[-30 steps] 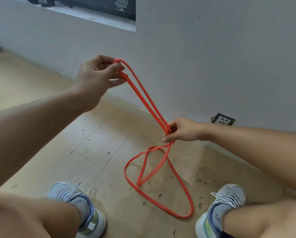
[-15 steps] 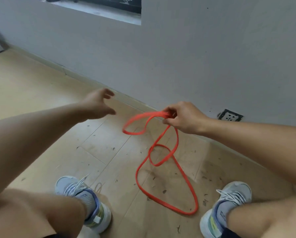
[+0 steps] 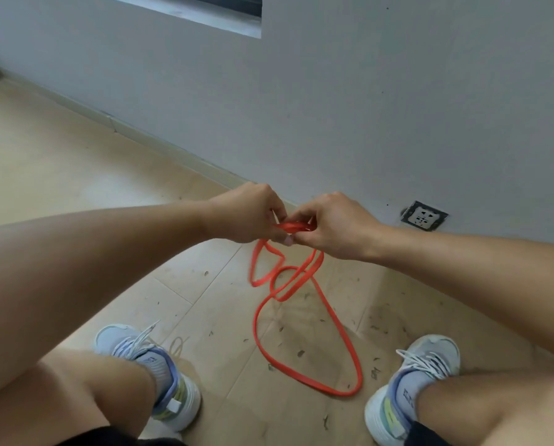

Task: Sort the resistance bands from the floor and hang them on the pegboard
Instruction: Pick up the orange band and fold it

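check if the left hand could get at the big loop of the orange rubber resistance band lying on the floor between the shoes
Probably yes. The left hand pinches the orange rubber resistance band up top beside the right hand; nothing lies between it and the floor loop, though it must let go first.

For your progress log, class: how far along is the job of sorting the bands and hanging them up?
Early. Done: nothing is hung; no pegboard is in view. In hand: the left hand and right hand both pinch the top of one orange band, whose lower loop lies on the floor between the shoes. Left: gathering it and hanging it.
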A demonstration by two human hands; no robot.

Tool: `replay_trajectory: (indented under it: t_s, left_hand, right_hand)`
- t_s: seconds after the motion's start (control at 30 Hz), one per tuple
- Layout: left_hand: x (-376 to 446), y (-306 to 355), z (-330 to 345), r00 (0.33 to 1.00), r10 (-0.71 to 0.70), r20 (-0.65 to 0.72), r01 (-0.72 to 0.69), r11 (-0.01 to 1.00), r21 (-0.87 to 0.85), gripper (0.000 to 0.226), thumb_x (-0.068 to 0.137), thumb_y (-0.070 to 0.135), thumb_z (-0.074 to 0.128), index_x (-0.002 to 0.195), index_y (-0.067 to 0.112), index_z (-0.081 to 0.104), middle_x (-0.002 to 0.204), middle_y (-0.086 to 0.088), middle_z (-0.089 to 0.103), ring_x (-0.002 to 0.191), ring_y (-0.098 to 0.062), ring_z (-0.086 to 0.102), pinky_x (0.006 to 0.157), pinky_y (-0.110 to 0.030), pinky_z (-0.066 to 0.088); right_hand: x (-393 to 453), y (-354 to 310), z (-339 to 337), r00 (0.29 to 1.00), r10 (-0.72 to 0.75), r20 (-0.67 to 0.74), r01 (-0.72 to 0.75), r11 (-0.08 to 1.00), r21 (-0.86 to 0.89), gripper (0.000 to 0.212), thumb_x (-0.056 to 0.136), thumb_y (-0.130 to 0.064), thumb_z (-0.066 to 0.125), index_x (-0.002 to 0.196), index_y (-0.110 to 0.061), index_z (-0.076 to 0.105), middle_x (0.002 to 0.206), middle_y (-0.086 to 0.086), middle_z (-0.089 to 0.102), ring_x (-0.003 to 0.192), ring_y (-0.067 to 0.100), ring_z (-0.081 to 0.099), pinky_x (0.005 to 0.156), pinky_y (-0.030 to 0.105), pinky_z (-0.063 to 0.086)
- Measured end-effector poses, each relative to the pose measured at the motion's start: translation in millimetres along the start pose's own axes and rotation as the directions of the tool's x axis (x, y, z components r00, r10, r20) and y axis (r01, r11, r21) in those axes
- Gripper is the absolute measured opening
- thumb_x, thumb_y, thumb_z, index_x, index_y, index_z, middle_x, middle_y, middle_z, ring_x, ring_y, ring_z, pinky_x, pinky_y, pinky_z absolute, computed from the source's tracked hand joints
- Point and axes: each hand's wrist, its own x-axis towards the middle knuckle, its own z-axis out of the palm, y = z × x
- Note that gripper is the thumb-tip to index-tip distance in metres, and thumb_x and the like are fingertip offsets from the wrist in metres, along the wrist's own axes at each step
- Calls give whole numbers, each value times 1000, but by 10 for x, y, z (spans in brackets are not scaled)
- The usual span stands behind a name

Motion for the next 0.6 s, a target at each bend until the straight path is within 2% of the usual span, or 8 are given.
replay_trajectory:
  t_s: [0.1,0.17,0.27,0.37,0.47,0.6]
  left_hand:
    - [2,3,-39,999,47,-13,-46,994,95,21,84,42,80,95,24,81,68,8,68,59,-9,57,54,-23,44]
    - [7,1,-60,997,70,-35,-66,993,98,17,86,37,79,95,22,81,66,10,64,53,-7,51,52,-20,40]
    - [-2,-25,-70,993,101,-52,-99,994,43,16,88,34,78,97,22,81,67,10,65,51,-7,50,50,-15,38]
    - [-25,-90,-121,994,57,-93,-67,991,-114,12,85,29,81,94,20,81,68,12,68,52,5,54,49,-7,36]
    - [-65,-191,-183,995,-10,-102,-14,972,-235,10,85,25,81,93,20,79,74,11,74,60,10,63,56,-5,42]
    - [-124,-307,-220,994,-67,-82,38,950,-311,7,88,25,78,92,19,75,80,7,78,74,2,72,73,-18,52]
  right_hand:
    - [24,-3,27,999,42,28,-40,997,-69,16,89,-41,77,103,-33,77,90,-15,72,81,7,62,65,25,45]
    - [55,12,38,993,91,72,-85,993,-85,11,89,-38,76,97,-31,74,88,-12,71,76,6,62,60,24,42]
    - [88,45,66,983,139,120,-129,988,-83,10,90,-37,73,88,-27,73,81,-6,71,73,12,64,62,30,49]
    - [96,103,130,971,154,182,-132,983,-128,8,89,-34,72,92,-27,72,88,-5,72,83,17,68,73,34,56]
    - [95,192,178,964,150,220,-140,988,-57,9,90,-30,73,97,-24,72,95,-4,73,92,18,70,85,39,59]
    - [107,279,161,981,156,118,-168,982,92,6,90,-22,75,89,-25,70,94,-3,74,94,19,70,89,37,56]
